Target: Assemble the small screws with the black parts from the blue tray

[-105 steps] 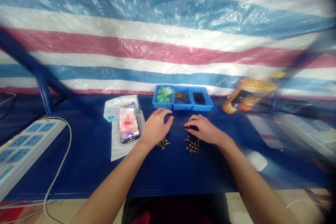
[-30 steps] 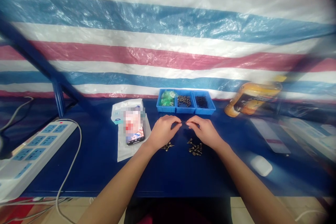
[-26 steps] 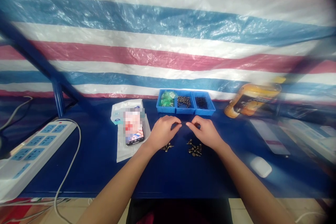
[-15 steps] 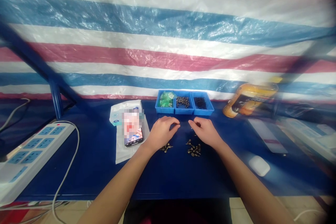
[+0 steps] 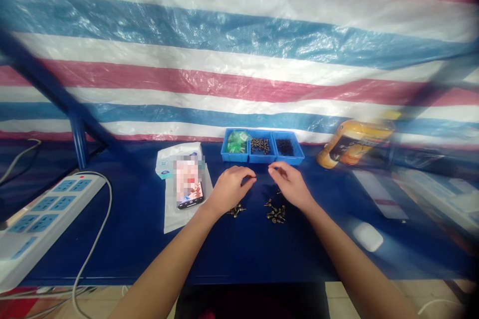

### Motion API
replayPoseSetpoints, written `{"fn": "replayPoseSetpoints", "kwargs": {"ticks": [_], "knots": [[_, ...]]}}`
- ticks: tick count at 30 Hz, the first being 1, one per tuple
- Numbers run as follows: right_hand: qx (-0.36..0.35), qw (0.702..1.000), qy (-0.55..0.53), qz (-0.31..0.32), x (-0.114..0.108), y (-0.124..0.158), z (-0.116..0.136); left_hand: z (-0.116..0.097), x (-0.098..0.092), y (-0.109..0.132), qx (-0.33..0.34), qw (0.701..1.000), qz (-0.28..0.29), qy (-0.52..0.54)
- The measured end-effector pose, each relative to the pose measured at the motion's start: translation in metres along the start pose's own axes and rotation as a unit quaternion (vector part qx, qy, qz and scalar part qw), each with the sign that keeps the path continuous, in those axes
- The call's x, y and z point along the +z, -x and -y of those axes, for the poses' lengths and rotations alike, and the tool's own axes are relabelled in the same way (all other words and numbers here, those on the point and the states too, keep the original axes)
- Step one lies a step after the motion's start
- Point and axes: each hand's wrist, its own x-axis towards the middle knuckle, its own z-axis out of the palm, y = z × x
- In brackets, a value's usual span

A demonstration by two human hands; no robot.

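My left hand (image 5: 232,184) hovers over the blue table with thumb and forefinger curled together at the tips. Anything between them is too small to make out. Opposite it, my right hand (image 5: 292,182) has its forefinger stretched out above the thumb, a small gap between, and no object visible there. Below my right hand lies a loose pile of brass-coloured screws (image 5: 276,213). Partly behind my left wrist is a smaller group of similar screws (image 5: 236,210). Just beyond both hands stand three joined blue bins (image 5: 262,158), holding green-wrapped pieces (image 5: 236,142), metal screws (image 5: 261,145) and small black parts (image 5: 285,147).
A phone (image 5: 190,184) with a lit screen rests on a white packet (image 5: 172,217) at left. Farther left is a power strip (image 5: 56,214) with a cable. At right are an orange bottle (image 5: 355,142) on its side, a flat pale object (image 5: 377,194) and a white case (image 5: 368,237).
My right hand has risen slightly, and its forefinger has straightened away from the thumb. My left hand has hardly moved. The phone's screen picture differs.
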Motion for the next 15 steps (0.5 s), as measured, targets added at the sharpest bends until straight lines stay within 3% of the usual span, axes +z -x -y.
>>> {"fn": "replayPoseSetpoints", "kwargs": {"ticks": [6,10,15], "knots": [[-0.098,0.986,0.048,0.124,0.002,0.007,0.01,-0.006,-0.003,-0.001,-0.002,0.998,0.007,0.062],[-0.129,0.985,0.044,0.108,0.005,0.008,0.013,-0.01,-0.004,-0.001,-0.028,0.992,0.008,0.126],[-0.118,0.987,0.034,0.107,0.005,0.009,0.016,-0.015,-0.005,-0.001,-0.058,0.982,0.008,0.178]]}}
